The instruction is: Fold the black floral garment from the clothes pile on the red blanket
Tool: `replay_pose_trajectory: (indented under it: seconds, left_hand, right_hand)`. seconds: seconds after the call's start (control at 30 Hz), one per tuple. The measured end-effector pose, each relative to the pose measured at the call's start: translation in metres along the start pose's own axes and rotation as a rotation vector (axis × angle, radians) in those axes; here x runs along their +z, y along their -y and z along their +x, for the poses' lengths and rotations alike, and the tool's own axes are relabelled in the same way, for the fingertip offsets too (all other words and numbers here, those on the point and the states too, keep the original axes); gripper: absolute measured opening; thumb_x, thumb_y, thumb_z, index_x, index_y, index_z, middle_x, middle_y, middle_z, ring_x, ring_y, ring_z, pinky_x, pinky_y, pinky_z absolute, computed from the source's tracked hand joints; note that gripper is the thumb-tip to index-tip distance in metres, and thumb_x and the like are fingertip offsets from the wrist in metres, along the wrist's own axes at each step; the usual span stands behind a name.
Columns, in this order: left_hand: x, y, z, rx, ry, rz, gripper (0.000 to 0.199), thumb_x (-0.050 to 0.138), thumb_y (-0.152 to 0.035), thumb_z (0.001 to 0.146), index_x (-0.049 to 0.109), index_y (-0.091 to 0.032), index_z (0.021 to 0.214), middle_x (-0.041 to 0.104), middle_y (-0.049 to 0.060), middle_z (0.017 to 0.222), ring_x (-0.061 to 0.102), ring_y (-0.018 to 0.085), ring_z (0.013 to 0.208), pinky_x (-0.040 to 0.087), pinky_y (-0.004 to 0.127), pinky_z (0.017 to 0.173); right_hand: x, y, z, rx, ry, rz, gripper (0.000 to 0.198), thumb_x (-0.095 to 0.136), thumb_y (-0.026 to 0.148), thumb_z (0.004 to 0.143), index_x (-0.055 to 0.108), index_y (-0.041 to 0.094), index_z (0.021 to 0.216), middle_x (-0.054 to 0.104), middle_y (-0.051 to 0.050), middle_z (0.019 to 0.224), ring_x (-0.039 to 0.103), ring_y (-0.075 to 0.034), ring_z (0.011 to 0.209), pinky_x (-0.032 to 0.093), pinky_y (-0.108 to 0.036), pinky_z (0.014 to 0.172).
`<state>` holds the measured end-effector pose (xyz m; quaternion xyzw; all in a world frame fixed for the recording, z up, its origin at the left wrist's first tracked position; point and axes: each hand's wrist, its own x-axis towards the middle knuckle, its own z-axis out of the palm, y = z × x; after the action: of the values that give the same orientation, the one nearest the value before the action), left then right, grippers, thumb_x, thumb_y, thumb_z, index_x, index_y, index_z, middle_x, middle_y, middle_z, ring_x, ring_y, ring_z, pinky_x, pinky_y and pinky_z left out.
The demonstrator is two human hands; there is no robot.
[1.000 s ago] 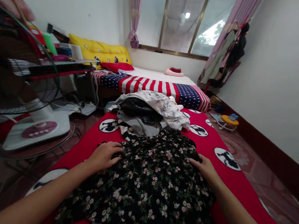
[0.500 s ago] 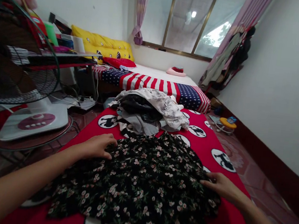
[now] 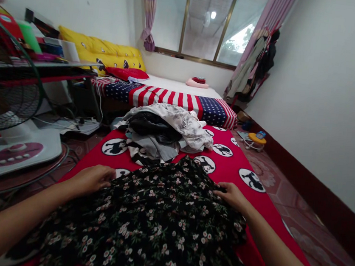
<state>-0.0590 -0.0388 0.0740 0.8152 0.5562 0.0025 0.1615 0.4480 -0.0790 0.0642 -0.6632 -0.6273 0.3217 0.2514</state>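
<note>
A black floral garment (image 3: 154,220) lies spread out in front of me, its upper part rising to a point in the middle. My left hand (image 3: 97,178) is closed on its upper left edge, fingers curled into the cloth. At the upper right edge, my right hand (image 3: 229,195) pinches the fabric between thumb and fingers. Beneath the garment is a red cover (image 3: 234,165) with white circles and black figures. Just beyond the garment sits a heap of clothes (image 3: 165,131) in white, grey and black.
To the left, a fan (image 3: 18,153) stands on a round stool beside a cluttered desk (image 3: 73,64). Behind the heap is a bed with a stars-and-stripes cover (image 3: 168,98). A small yellow stool (image 3: 256,138) stands on the floor at right, and clothes hang (image 3: 252,67) by the window.
My right hand has moved up along the garment's right side to its upper edge. My left hand has curled its fingers onto the cloth. The view has turned slightly right.
</note>
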Motion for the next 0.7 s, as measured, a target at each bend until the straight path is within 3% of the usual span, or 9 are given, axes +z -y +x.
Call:
replay_pose_trajectory:
  seconds: [0.07, 0.17, 0.27, 0.37, 0.43, 0.5, 0.6, 0.7]
  left_hand:
    - [-0.013, 0.006, -0.007, 0.035, 0.045, -0.069, 0.017, 0.055, -0.033, 0.076, 0.068, -0.023, 0.082, 0.07, 0.001, 0.079, 0.064, 0.021, 0.075, 0.044, 0.027, 0.066]
    - [-0.046, 0.009, -0.008, 0.104, 0.013, -0.176, 0.022, 0.057, -0.04, 0.076, 0.07, -0.022, 0.077, 0.072, 0.0, 0.077, 0.064, 0.019, 0.074, 0.046, 0.026, 0.07]
    - [-0.082, -0.004, 0.003, 0.011, -0.363, -0.122, 0.027, 0.058, -0.041, 0.076, 0.07, -0.018, 0.079, 0.07, -0.002, 0.075, 0.062, 0.017, 0.073, 0.046, 0.025, 0.071]
    - [-0.099, -0.027, 0.022, -0.09, -0.744, -0.073, 0.041, 0.039, -0.043, 0.09, 0.065, -0.013, 0.1, 0.068, -0.003, 0.097, 0.059, 0.018, 0.094, 0.043, 0.028, 0.088]
    - [-0.095, -0.041, 0.032, -0.103, -0.869, -0.069, 0.047, 0.028, -0.039, 0.096, 0.059, -0.008, 0.11, 0.061, 0.0, 0.115, 0.051, 0.02, 0.112, 0.037, 0.032, 0.1]
    - [-0.078, -0.051, 0.037, -0.099, -0.938, -0.074, 0.044, 0.032, -0.037, 0.096, 0.056, -0.004, 0.114, 0.054, 0.007, 0.126, 0.044, 0.023, 0.122, 0.033, 0.034, 0.106]
    - [-0.039, -0.058, 0.03, 0.013, -0.915, -0.085, 0.037, 0.046, -0.035, 0.092, 0.058, -0.008, 0.115, 0.049, 0.011, 0.13, 0.043, 0.025, 0.127, 0.032, 0.036, 0.111]
    - [0.002, -0.065, 0.013, 0.186, -0.732, -0.149, 0.032, 0.044, -0.038, 0.092, 0.062, -0.018, 0.109, 0.054, 0.009, 0.127, 0.049, 0.025, 0.123, 0.036, 0.039, 0.11]
  right_hand:
    - [-0.019, 0.004, -0.019, 0.025, 0.083, 0.068, 0.031, 0.07, 0.046, 0.066, 0.069, 0.015, 0.073, 0.065, -0.001, 0.063, 0.057, -0.017, 0.059, 0.042, -0.026, 0.053]
    - [-0.059, 0.017, -0.04, 0.069, 0.097, 0.154, 0.034, 0.074, 0.048, 0.064, 0.069, 0.016, 0.073, 0.06, 0.0, 0.058, 0.048, -0.012, 0.05, 0.032, -0.023, 0.043]
    - [-0.085, 0.035, -0.038, 0.062, -0.067, 0.199, 0.034, 0.079, 0.045, 0.058, 0.07, 0.016, 0.076, 0.062, -0.002, 0.062, 0.05, -0.013, 0.053, 0.035, -0.023, 0.043]
    - [-0.079, 0.045, -0.018, -0.02, -0.435, 0.378, 0.037, 0.076, 0.041, 0.058, 0.068, 0.018, 0.086, 0.067, -0.005, 0.082, 0.061, -0.017, 0.068, 0.05, -0.027, 0.057]
    - [-0.062, 0.043, -0.005, -0.091, -0.644, 0.464, 0.048, 0.072, 0.039, 0.061, 0.063, 0.021, 0.104, 0.065, -0.008, 0.109, 0.064, -0.024, 0.096, 0.055, -0.033, 0.077]
    - [-0.045, 0.034, -0.002, -0.116, -0.718, 0.436, 0.061, 0.07, 0.038, 0.063, 0.054, 0.022, 0.119, 0.055, -0.011, 0.132, 0.055, -0.028, 0.12, 0.051, -0.038, 0.092]
    - [-0.029, 0.009, -0.018, -0.096, -0.64, 0.28, 0.062, 0.069, 0.042, 0.066, 0.052, 0.02, 0.122, 0.05, -0.015, 0.137, 0.048, -0.03, 0.127, 0.048, -0.042, 0.096]
    - [-0.025, -0.015, -0.046, -0.052, -0.512, 0.131, 0.048, 0.067, 0.048, 0.069, 0.061, 0.019, 0.107, 0.063, -0.014, 0.118, 0.059, -0.029, 0.111, 0.051, -0.041, 0.088]
